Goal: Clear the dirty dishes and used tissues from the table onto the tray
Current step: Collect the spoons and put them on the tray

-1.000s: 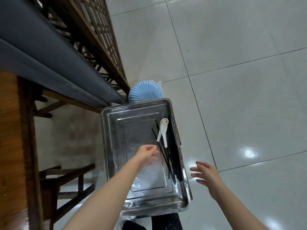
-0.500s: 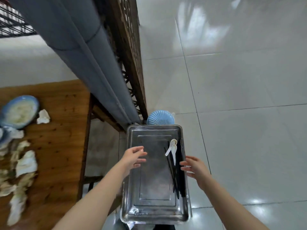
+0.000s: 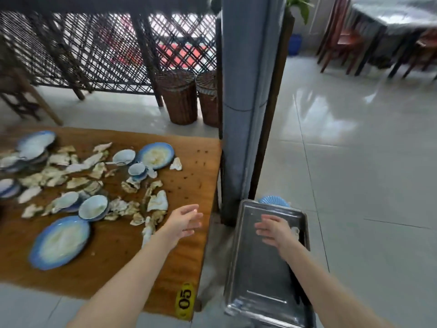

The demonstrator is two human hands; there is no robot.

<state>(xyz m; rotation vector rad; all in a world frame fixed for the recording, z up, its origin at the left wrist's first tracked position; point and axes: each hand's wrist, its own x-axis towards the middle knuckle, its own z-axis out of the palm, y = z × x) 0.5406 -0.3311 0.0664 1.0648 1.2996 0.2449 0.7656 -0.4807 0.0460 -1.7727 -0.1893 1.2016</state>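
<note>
Steel tray with white spoon

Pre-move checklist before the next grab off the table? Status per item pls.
1. Left hand free: ok. It is open and holds nothing, above the table near the edge beside the tray.
2. Right hand free: ok, open over the tray.
3. Tray space: ok, mostly bare.
4. Target within reach: probably ok. Crumpled tissues lie just beyond the left hand.
5. Bowl free of liquid: cannot tell, too blurred.
6. Tray support steady: cannot tell, hidden underneath.
</note>
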